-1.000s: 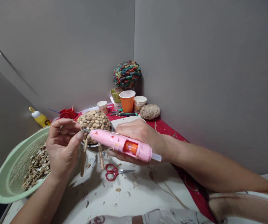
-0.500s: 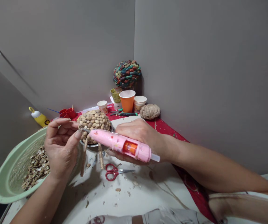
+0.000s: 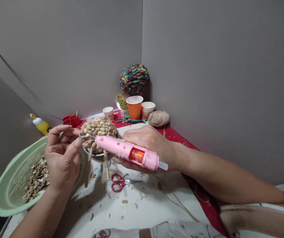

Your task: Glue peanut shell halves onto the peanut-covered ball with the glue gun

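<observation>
The green basket [image 3: 7, 185] of broken shells stands to the left of the left hand [image 3: 62, 158], partly hidden behind it. The nut-covered ball [image 3: 99, 127] sits beyond and between the 2 hands. The pink glue gun [image 3: 117, 147] lies along the near side of the right hand [image 3: 147, 138], nozzle pointing left at 1 nutshell piece [image 3: 83, 135] by the left fingertips. The right forearm reaches in from the lower right, the left rises from the lower left. The right hand is wrapped around the glue gun; the left narrowly pinches the nutshell piece, other fingers loosely bent.
</observation>
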